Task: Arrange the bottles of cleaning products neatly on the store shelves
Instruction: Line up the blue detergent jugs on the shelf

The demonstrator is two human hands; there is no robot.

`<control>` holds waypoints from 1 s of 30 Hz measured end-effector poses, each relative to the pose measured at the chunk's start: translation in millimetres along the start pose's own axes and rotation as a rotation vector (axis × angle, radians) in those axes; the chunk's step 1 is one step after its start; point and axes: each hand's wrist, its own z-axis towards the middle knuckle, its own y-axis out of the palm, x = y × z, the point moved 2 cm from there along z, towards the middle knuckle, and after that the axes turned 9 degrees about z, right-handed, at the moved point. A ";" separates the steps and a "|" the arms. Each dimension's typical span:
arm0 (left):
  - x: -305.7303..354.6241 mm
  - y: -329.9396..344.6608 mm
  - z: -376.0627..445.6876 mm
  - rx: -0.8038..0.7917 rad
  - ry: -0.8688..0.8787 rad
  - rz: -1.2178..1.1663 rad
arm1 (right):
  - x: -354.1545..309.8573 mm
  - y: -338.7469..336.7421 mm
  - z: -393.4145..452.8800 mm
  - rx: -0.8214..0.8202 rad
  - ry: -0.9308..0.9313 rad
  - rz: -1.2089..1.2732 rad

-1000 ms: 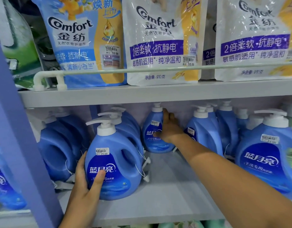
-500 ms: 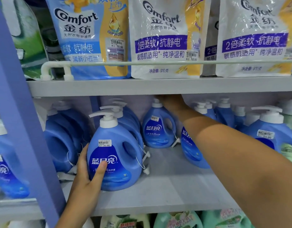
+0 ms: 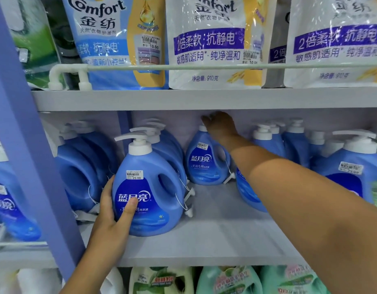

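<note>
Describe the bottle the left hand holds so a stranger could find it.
Look at the grey middle shelf, under the white refill pouches. At its front left stands a blue pump bottle, gripped by the left hand. Alone there, it faces forward, with a 25.00 sticker.

Three Comfort refill pouches (image 3: 208,39); two hands; blue pump bottles (image 3: 149,187) overlap, count unclear.
</note>
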 end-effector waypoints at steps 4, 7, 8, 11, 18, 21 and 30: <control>5.4 1.3 -1.9 0.014 -0.001 0.020 | 40.6 20.1 -48.0 -0.081 0.109 0.037; 5.6 0.9 -0.9 0.013 -0.016 0.030 | 52.3 18.9 -43.7 -0.065 0.065 0.109; 5.0 1.0 -0.3 0.011 -0.018 0.031 | 52.1 15.9 -40.7 -0.086 0.064 0.112; 4.3 1.2 0.1 0.013 -0.011 0.037 | 47.7 13.0 -42.2 -0.126 0.059 0.104; 9.9 1.8 -5.2 0.033 -0.007 -0.029 | 8.5 -34.1 -104.8 0.309 -0.209 0.022; 8.4 5.6 -13.1 0.125 0.028 0.063 | 27.5 -87.8 -146.7 0.528 -0.114 0.033; 82.7 82.7 -60.7 0.177 0.591 0.263 | 73.5 -104.7 -153.9 0.137 0.262 -0.084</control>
